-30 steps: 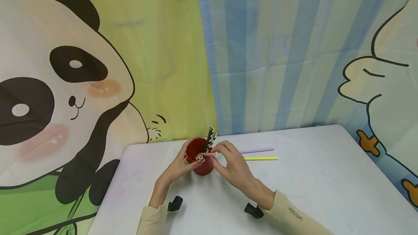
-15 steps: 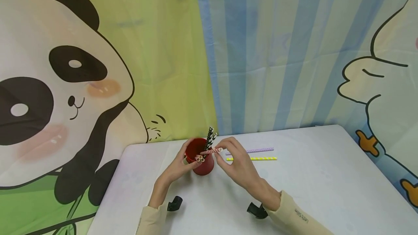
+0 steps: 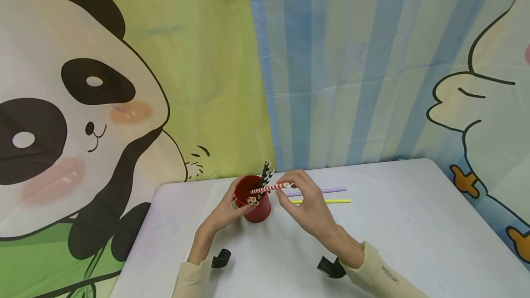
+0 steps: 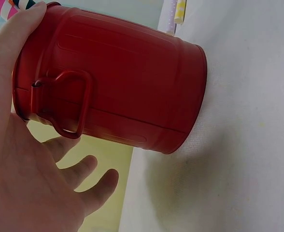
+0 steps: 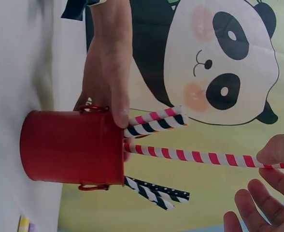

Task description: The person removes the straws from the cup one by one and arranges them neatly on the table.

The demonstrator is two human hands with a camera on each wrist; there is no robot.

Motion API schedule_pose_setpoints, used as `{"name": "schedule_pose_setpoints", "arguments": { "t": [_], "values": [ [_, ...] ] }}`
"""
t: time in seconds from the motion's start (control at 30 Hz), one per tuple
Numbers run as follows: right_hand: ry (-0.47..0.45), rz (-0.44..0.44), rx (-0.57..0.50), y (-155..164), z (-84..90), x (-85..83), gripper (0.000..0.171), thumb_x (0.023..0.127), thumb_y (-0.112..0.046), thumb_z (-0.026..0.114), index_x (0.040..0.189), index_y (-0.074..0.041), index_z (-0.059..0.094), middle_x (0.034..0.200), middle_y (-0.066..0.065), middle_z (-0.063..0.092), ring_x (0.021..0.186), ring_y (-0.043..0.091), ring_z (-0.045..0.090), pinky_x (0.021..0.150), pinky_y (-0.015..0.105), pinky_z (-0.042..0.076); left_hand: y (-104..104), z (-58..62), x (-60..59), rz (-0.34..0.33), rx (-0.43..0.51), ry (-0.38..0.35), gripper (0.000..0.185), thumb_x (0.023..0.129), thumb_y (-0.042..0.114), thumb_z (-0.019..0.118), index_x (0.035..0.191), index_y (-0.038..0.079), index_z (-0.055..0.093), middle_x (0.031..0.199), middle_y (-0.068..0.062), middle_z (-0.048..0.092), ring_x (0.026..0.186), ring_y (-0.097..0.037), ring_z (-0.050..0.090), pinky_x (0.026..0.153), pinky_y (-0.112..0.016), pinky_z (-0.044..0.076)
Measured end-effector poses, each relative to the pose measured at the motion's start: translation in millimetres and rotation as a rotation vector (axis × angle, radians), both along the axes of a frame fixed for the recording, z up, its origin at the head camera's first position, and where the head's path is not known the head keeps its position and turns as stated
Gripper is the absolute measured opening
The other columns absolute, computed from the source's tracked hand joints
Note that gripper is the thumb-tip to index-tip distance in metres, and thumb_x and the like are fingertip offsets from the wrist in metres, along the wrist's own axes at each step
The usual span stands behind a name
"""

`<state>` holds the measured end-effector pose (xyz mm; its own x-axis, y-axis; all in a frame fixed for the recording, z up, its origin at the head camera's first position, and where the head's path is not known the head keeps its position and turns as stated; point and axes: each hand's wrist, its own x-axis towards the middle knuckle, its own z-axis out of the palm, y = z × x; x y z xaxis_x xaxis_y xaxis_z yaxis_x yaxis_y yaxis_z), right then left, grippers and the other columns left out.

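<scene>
My left hand point(image 3: 225, 210) grips the red metal pail point(image 3: 259, 212) at its rim, with the thumb on the near side. In the left wrist view a side handle point(image 4: 74, 104) shows, and some fingers spread below it. My right hand point(image 3: 310, 203) pinches a red-and-white striped paper straw point(image 5: 200, 157) near its upper end. The straw's lower end is hidden inside the pail. Beside the left thumb, a pink-striped straw point(image 5: 154, 116) and a navy-striped straw point(image 5: 156, 126) lean out. Dark patterned straws point(image 3: 266, 176) lean against the opposite rim.
Behind my right hand, a purple dotted straw point(image 3: 335, 190) and a yellow patterned straw point(image 3: 339, 201) lie on the white table point(image 3: 393, 224). Black angled pieces point(image 3: 221, 258) stick out at both cuffs. A curtain with a printed panda point(image 3: 103, 82) hangs behind the table.
My right hand has moved up and to the right, drawing the red-and-white straw along so that more of it shows above the pail. The left hand and pail stay in place.
</scene>
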<state>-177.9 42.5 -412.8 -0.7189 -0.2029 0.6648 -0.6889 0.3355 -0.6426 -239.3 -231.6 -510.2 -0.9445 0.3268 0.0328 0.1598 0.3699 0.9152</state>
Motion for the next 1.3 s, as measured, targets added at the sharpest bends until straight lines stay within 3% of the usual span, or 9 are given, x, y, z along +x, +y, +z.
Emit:
{"name": "schedule_pose_setpoints", "arguments": {
  "t": [0.2, 0.33, 0.57, 0.93, 1.0, 1.2, 1.3],
  "values": [
    [0.029, 0.005, -0.036, 5.9, 8.4, 5.0, 0.019, 0.09, -0.007, 0.073, 0.106, -0.016, 0.069, 0.108, -0.005, 0.065, 0.104, 0.012, 0.06, 0.09, 0.028, 0.052, -1.0, -0.3, 0.2, -0.002, 0.01, 0.002, 0.088, 0.087, 0.029, 0.08, 0.152, 0.048, 0.024, 0.152, 0.008, 0.04, 0.144, -0.021, 0.036, 0.116, -0.061, 0.034],
    [0.05, 0.014, -0.069, 10.0, 14.8, 9.5, 0.021, 0.088, -0.004, 0.074, 0.105, -0.015, 0.069, 0.107, -0.004, 0.065, 0.103, 0.014, 0.06, 0.09, 0.021, 0.05, -1.1, 0.8, 0.9, 0.002, 0.01, 0.005, 0.089, 0.086, 0.03, 0.08, 0.152, 0.048, 0.023, 0.151, 0.007, 0.041, 0.144, -0.02, 0.037, 0.117, -0.061, 0.031],
    [0.034, 0.018, -0.075, 17.7, 23.4, 19.7, 0.025, 0.087, -0.003, 0.075, 0.107, -0.016, 0.069, 0.108, -0.004, 0.065, 0.104, 0.013, 0.06, 0.09, 0.02, 0.05, -1.9, 0.7, 0.0, -0.003, 0.0, 0.003, 0.092, 0.087, 0.028, 0.079, 0.157, 0.037, 0.021, 0.153, 0.005, 0.039, 0.144, -0.023, 0.036, 0.116, -0.062, 0.033],
    [-0.014, -0.041, -0.047, 28.1, 19.8, 26.5, 0.028, 0.086, -0.003, 0.075, 0.107, -0.019, 0.068, 0.108, -0.005, 0.064, 0.105, 0.01, 0.059, 0.09, 0.025, 0.052, -2.0, -0.5, -1.9, -0.001, -0.014, -0.019, 0.092, 0.089, 0.02, 0.076, 0.16, 0.028, 0.018, 0.159, -0.002, 0.032, 0.15, -0.03, 0.025, 0.119, -0.07, 0.015],
    [-0.023, -0.042, -0.043, 29.0, 17.6, 26.4, 0.027, 0.087, -0.004, 0.075, 0.108, -0.02, 0.068, 0.108, -0.005, 0.064, 0.105, 0.01, 0.059, 0.091, 0.023, 0.052, -0.8, 2.6, -0.5, -0.004, -0.016, -0.03, 0.092, 0.089, 0.019, 0.076, 0.16, 0.026, 0.017, 0.16, -0.004, 0.031, 0.151, -0.031, 0.024, 0.119, -0.07, 0.015],
    [-0.007, -0.043, -0.015, 33.0, 10.7, 22.4, 0.027, 0.088, -0.002, 0.073, 0.108, -0.019, 0.068, 0.108, -0.006, 0.065, 0.104, 0.011, 0.06, 0.093, 0.018, 0.05, 5.4, 27.4, 11.8, -0.019, -0.003, -0.049, 0.091, 0.089, 0.018, 0.076, 0.16, 0.019, 0.02, 0.158, -0.006, 0.034, 0.149, -0.033, 0.028, 0.118, -0.071, 0.018],
    [0.019, -0.054, 0.018, 34.8, 7.4, 18.9, 0.027, 0.087, -0.002, 0.072, 0.107, -0.019, 0.067, 0.107, -0.008, 0.065, 0.104, 0.01, 0.06, 0.094, 0.018, 0.048, 6.3, 30.8, 14.5, -0.014, -0.001, -0.049, 0.091, 0.089, 0.018, 0.076, 0.16, 0.019, 0.02, 0.158, -0.007, 0.034, 0.148, -0.033, 0.028, 0.118, -0.071, 0.019]
  ]
}}
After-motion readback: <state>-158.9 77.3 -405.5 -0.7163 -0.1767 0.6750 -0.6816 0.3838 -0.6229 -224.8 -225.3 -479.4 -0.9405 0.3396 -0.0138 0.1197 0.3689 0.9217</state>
